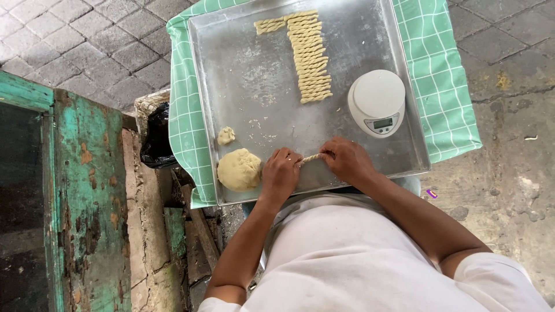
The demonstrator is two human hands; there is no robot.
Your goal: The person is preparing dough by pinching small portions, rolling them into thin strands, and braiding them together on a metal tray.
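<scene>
Grey paving stones surround the work area, with a weathered turquoise wooden frame (87,190) at the person's left. On the table, a green checked cloth (445,86) lies beneath a large square metal tray (243,75), which serves as the working surface. Both hands sit at the tray's near edge, close to the body. The left hand (280,173) and the right hand (347,159) are each closed around one end of a short twisted dough strand (312,157), which spans the small gap between them and rests on or just above the tray; holding at opposite ends appears suited to twisting it. A large dough ball (239,169) lies just beside the left hand, apparently touching it, placed within easy reach as stock. A small dough lump (225,136) sits apart, a little further up the tray. Finished twists (312,58) are laid side by side in a neat column at the far part of the tray, with a short row branching left at the top, well apart from the raw dough. A white kitchen scale (377,102) stands on the tray's right side, near the right hand. A black bag (156,138) hangs at the table's left edge.
</scene>
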